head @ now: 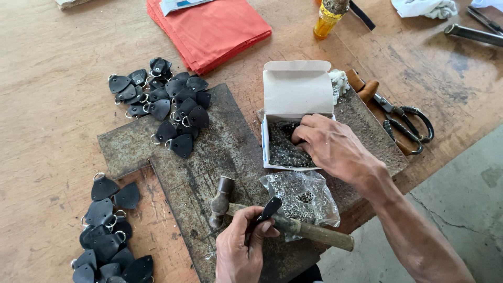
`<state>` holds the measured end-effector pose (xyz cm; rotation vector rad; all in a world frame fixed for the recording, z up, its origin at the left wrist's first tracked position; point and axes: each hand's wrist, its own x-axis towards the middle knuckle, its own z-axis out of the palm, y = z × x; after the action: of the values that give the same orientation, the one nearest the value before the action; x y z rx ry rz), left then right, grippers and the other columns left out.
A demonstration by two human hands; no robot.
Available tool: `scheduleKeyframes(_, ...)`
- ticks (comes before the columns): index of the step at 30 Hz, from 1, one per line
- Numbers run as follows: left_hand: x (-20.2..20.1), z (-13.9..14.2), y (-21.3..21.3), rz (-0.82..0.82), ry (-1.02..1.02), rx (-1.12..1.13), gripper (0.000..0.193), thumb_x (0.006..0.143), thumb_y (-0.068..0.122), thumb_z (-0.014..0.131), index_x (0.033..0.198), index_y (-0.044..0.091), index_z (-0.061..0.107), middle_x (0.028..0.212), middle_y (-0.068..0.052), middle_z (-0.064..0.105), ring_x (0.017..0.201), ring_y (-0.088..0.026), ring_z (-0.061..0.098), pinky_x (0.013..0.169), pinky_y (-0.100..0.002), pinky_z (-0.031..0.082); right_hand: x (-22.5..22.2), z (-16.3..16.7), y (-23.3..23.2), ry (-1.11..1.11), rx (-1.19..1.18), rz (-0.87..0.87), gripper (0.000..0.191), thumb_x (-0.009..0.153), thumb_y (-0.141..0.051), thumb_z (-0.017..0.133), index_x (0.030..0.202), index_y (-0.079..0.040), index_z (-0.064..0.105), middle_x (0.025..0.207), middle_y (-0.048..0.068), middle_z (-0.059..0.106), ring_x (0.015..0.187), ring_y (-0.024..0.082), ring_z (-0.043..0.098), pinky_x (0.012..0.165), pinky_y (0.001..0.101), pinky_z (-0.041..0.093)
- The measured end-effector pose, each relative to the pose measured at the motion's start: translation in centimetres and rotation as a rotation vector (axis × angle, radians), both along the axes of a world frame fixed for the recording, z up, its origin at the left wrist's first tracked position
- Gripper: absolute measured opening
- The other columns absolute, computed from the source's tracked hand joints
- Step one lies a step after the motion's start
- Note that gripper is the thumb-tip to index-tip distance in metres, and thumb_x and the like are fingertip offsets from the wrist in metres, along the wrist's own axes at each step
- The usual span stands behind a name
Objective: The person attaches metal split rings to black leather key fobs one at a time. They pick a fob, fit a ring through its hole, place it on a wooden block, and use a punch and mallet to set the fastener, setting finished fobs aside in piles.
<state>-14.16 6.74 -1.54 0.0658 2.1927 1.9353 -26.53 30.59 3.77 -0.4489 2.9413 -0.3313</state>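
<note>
Hands first: your right hand (pixel 327 144) is inside the open white cardboard box (pixel 296 105), fingers curled down into the small dark metal fittings (pixel 283 147); whether a fitting is already pinched cannot be told, the fingertips are buried. Your left hand (pixel 242 246) is closed on a black leather piece (pixel 269 209), held upright between thumb and forefinger, just over the hammer (pixel 272 220) that lies on the rusty metal plate (pixel 209 152).

Judgement on technique: take one fitting only, with fingertips rather than a scoop, so none spill over the low box wall. Keep the leather piece steady and close to the plate, so the fitting has a short way to travel.

Positions: box sits on the plate's far right part, well right of your left hand. Clear bag of silvery eyelets (pixel 304 196) lies between the two hands, touching the hammer handle. More black leather pieces with rings lie in a far pile (pixel 162 105) and a near-left pile (pixel 107 230) on the desk (pixel 47 94). Scissors (pixel 408 120) lie right of the box.
</note>
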Motion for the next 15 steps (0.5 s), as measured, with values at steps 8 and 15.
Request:
scheduleKeyframes(8, 0.0, 0.9, -0.3, 0.0, -0.013, 0.004, 0.018, 0.093, 0.007, 0.068, 0.109, -0.001, 0.065, 0.088, -0.008, 0.081, 0.079, -0.014, 0.084, 0.066, -0.026, 0.066, 0.1, 0.6, 0.1, 0.114, -0.073, 0.038, 0.01, 0.095, -0.014, 0.067, 0.094, -0.005, 0.071, 0.093, 0.007, 0.067, 0.079, 0.019, 0.065, 0.074, 0.0347, 0.059)
scheduleKeyframes(15, 0.0, 1.8, -0.6, 0.028, -0.191, 0.34, 0.022, 0.098, 0.009, 0.063, 0.115, -0.005, 0.064, 0.093, -0.011, 0.078, 0.081, -0.017, 0.078, 0.074, -0.028, 0.065, 5.8, 1.6, -1.2, 0.389, -0.437, 0.136, 0.007, 0.102, -0.011, 0.059, 0.101, -0.008, 0.065, 0.098, 0.005, 0.062, 0.087, 0.017, 0.062, 0.073, 0.0325, 0.058)
